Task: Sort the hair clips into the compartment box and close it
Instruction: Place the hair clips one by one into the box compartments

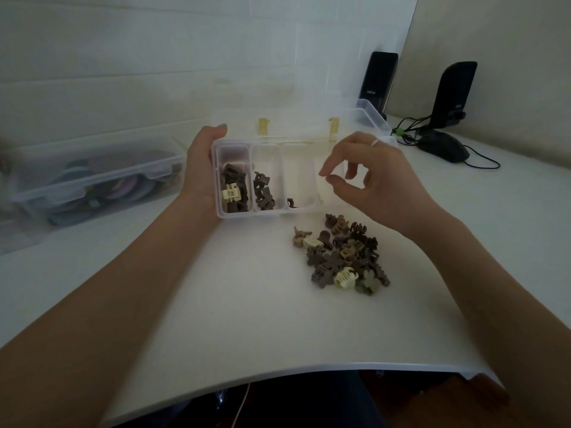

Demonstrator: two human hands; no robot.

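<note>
- Head view: I see the left hand [202,168] clamped on the left end of the clear box [298,180], thumb at its far corner, steadying it on the table [247,304].
- The right hand [367,177] hovers over the box's right side, thumb and forefinger nearly pinched; it looks empty, though I cannot tell for sure.
- The lid [309,125] stands open. The two left compartments hold clips, the third a single one.
- The pile [343,254] of unsorted clips lies just in front of the box.
- My advice: keep the box braced, pick one clip at a time, match it by colour or shape.
</note>
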